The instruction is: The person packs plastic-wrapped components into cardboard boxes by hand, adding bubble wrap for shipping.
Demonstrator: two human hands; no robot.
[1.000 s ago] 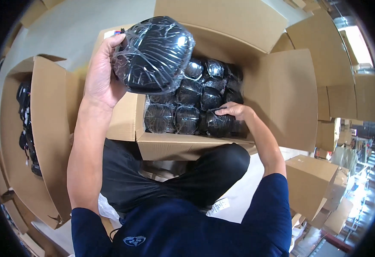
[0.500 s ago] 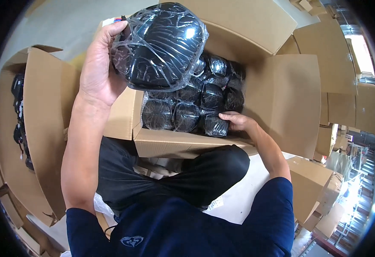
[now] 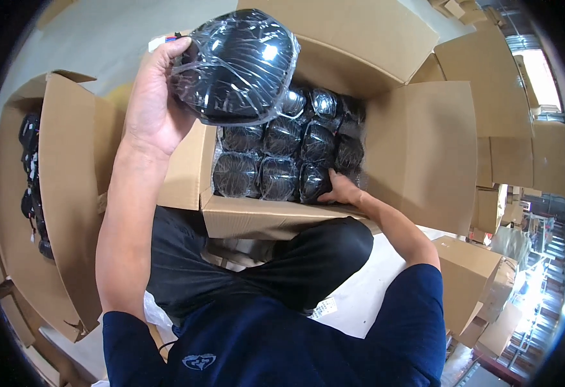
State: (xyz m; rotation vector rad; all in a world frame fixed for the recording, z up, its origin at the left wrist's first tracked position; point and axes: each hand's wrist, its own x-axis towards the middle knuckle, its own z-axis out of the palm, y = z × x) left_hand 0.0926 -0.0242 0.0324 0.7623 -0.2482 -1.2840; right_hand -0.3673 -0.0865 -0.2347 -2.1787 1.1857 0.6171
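Note:
Raised above the box's left side, my left hand [image 3: 157,97] grips a large glossy black rounded unit [image 3: 240,68] wrapped in clear plastic film. A white connector [image 3: 158,42] with coloured wires pokes out beside my thumb. Down in the open cardboard box [image 3: 250,216], my right hand [image 3: 344,188] is closed on the right side of a smaller-looking wrapped black unit [image 3: 313,182] in the near row. Its thumb lies toward the far edge and its fingers toward the near edge. Several similar wrapped units [image 3: 281,137] stand packed in rows; the raised unit hides part of the far left.
A second open carton [image 3: 69,193] at the left holds several black parts with wires [image 3: 29,174]. The box's flaps [image 3: 434,155] spread outward on the right and far sides. More cartons [image 3: 466,264] stand at the right. My crossed legs [image 3: 295,264] are against the near side.
The unit under my right hand has shifted slightly left and stands straighter beside its neighbour. My right hand moved left with it. The raised unit dipped slightly left and turned a little.

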